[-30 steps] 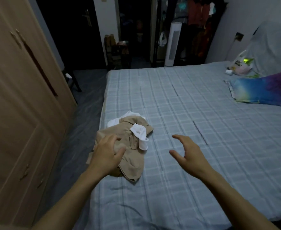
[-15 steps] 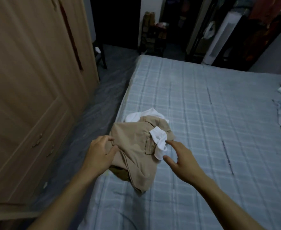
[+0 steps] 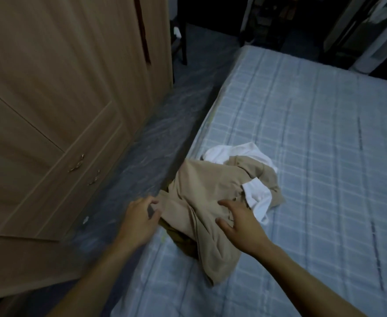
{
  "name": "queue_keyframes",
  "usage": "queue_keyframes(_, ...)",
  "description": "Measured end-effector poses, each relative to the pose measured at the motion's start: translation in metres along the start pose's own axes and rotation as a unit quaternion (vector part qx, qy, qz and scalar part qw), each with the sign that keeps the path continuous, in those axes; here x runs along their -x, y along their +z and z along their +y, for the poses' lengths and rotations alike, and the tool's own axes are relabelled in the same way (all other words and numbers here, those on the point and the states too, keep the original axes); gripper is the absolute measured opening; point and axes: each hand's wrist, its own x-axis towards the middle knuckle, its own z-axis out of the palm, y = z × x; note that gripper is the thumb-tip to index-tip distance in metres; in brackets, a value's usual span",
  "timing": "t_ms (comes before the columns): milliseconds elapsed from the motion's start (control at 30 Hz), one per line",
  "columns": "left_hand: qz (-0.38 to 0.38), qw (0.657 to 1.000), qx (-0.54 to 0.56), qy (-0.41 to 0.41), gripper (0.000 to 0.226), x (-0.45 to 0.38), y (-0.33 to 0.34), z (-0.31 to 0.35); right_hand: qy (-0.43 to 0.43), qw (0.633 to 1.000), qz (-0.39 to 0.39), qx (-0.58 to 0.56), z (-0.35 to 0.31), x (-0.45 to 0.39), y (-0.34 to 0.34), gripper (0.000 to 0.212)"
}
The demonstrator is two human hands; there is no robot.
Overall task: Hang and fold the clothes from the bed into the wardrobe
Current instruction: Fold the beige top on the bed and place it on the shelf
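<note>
The beige garment (image 3: 201, 202) lies crumpled at the near-left corner of the bed (image 3: 313, 133), its edge right at the mattress side facing the closed wardrobe (image 3: 50, 99), with a white garment (image 3: 233, 152) partly under it and a white cuff or collar piece (image 3: 256, 200) showing on top. To do this pick-up well, I would say the person should find two matching points, shoulders or a waistband, and lift from there so the cloth falls open in the air instead of coming up as a wad, and should keep the white piece from being dragged off the bed with it. The left hand (image 3: 140, 218) is at the garment's left edge, fingers bent inward with the tips at the cloth; it looks like the start of a pinch, though blur keeps me from saying it truly has hold. The right hand (image 3: 240, 223) lies on top of the beige cloth with fingers spread and only slightly curved, pressing or feeling the fabric, not gripping it. The wardrobe doors will need opening before anything is hung.
</note>
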Motion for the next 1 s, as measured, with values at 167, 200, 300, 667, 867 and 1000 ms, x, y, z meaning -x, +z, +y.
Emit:
queue_keyframes(167,-0.01,0.999,0.013,-0.035,0.02,-0.046,0.037,-0.036,0.017,1.0,-0.017,0.015,0.013,-0.055,0.05,0.048)
queue_keyframes(200,-0.015,0.999,0.011,-0.039,0.02,-0.058,0.045,-0.044,0.02,0.999,-0.028,0.019,0.016,-0.066,0.062,0.047)
queue_keyframes(300,-0.047,0.997,0.003,-0.054,0.026,-0.09,0.068,-0.064,0.05,0.995,-0.064,0.057,0.023,-0.089,0.097,0.04)
queue_keyframes(667,-0.13,0.985,0.039,-0.103,0.048,-0.119,0.102,-0.103,0.117,0.99,-0.061,0.039,0.049,-0.098,0.148,0.013)
queue_keyframes(867,-0.106,0.985,-0.084,0.107,0.061,-0.123,0.106,-0.1,0.131,0.989,-0.052,0.042,0.054,-0.095,0.157,0.013)
queue_keyframes(1000,-0.107,0.963,-0.158,0.191,0.049,-0.117,0.117,-0.086,0.132,0.99,-0.042,0.015,0.053,-0.088,0.156,0.012)
